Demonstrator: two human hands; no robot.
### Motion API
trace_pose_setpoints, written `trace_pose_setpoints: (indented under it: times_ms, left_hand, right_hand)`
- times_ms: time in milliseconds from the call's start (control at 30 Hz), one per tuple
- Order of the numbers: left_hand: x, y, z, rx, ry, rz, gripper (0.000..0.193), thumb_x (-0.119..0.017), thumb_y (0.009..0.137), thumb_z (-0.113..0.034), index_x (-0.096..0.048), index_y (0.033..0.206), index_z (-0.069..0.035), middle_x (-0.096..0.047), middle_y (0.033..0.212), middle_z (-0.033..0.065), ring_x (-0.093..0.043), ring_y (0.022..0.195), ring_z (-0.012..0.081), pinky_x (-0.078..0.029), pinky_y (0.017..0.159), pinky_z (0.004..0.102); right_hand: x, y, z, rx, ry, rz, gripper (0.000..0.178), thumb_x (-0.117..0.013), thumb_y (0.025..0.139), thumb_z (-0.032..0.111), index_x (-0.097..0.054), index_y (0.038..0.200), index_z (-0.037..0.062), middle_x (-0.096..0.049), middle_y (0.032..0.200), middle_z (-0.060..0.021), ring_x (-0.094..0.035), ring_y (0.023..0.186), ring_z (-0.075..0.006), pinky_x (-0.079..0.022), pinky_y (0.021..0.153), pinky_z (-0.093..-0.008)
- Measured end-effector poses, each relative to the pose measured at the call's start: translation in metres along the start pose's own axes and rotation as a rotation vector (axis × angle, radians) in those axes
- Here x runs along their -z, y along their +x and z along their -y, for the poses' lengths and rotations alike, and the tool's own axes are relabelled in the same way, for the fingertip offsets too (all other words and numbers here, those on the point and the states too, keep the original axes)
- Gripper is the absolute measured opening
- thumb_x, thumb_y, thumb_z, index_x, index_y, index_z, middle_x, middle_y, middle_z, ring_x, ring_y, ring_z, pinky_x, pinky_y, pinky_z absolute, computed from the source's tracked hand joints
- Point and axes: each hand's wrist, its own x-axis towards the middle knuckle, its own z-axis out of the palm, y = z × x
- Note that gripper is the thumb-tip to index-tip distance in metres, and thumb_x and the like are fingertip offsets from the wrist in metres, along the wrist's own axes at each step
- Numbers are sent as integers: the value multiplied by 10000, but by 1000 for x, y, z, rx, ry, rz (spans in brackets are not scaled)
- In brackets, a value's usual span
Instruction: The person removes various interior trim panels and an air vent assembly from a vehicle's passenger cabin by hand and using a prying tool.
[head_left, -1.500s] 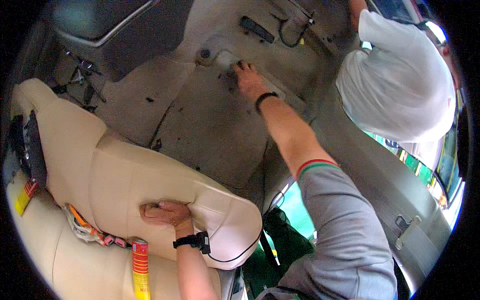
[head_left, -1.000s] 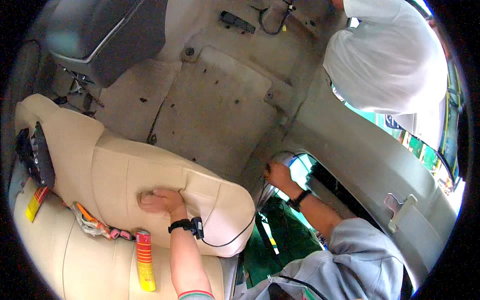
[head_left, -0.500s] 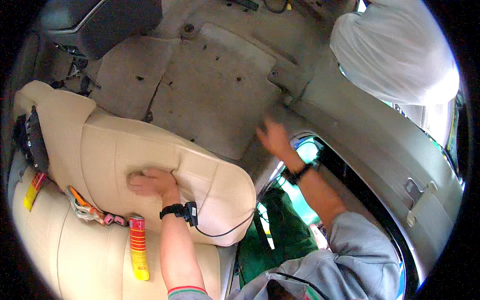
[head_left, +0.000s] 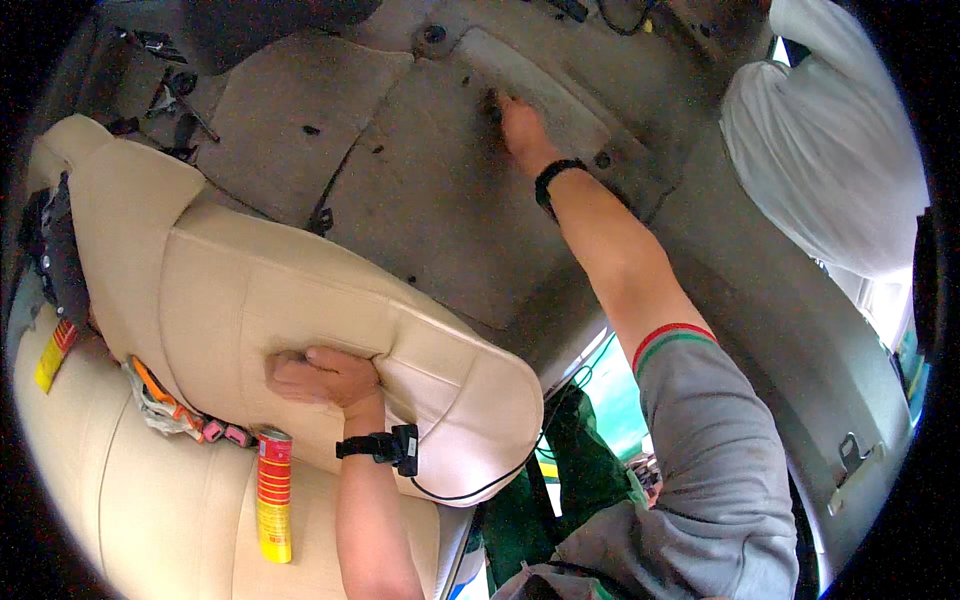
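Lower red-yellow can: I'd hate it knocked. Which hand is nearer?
Left. The left hand, on the beige seat, is just beyond the can; the right hand is much farther off, at the floor.

A padded beige seat (head_left: 290, 285) sits beside dark-specked brown carpet (head_left: 430, 190).

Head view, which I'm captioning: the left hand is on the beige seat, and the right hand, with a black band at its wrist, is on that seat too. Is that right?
Not quite: the head view shows the right hand out at the grey-brown carpet. The left hand is indeed on the beige seat.
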Motion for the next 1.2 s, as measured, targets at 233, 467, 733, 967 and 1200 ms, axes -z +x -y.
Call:
trace_pose_setpoints:
  times_ms: [233, 467, 733, 967, 1200]
  left_hand:
    - [0, -1, 0, -22, -20, -28, 372, -382, 984, -320, -421, 1009, 49, -449, 1156, 281, -425, 1067, 439, -321, 956, 577]
    - [-3, 2, -4, -43, -52, -37, 353, -387, 984, -315, -418, 973, 36, -444, 1146, 271, -418, 1077, 432, -311, 967, 575]
    - [2, 1, -6, -11, -80, -41, 378, -390, 973, -344, -411, 963, 33, -433, 1131, 285, -405, 1091, 429, -294, 970, 573]
    - [6, -1, -5, 43, -69, -22, 297, -413, 929, -292, -400, 936, 4, -427, 1153, 289, -400, 1092, 425, -291, 959, 561]
    - [2, -1, 0, -35, -70, 0, 259, -455, 886, -249, -414, 951, -2, -431, 1170, 293, -408, 1101, 431, -292, 965, 570]
  right_hand:
    - [-4, 27, 26, 233, -627, 190, 327, -573, 859, 56, -566, 1176, -25, -598, 1191, -279, -593, 1092, -453, -528, 873, -484]
    - [-36, 66, 45, 260, -538, 78, 344, -568, 868, 16, -560, 1211, 3, -546, 1299, -262, -588, 1127, -439, -535, 936, -457]
    - [-81, 14, 68, 431, -338, 356, 304, -462, 962, 78, -562, 1246, 36, -573, 1266, -249, -600, 1135, -415, -520, 975, -465]
    - [-151, -38, 91, 709, -555, 419, 355, -454, 962, 69, -567, 1297, 96, -608, 1223, -231, -613, 1098, -415, -522, 952, -476]
    - [-120, -34, 92, 305, -235, 758, 278, -544, 941, 148, -627, 1175, 26, -680, 957, -161, -652, 882, -302, -522, 799, -425]
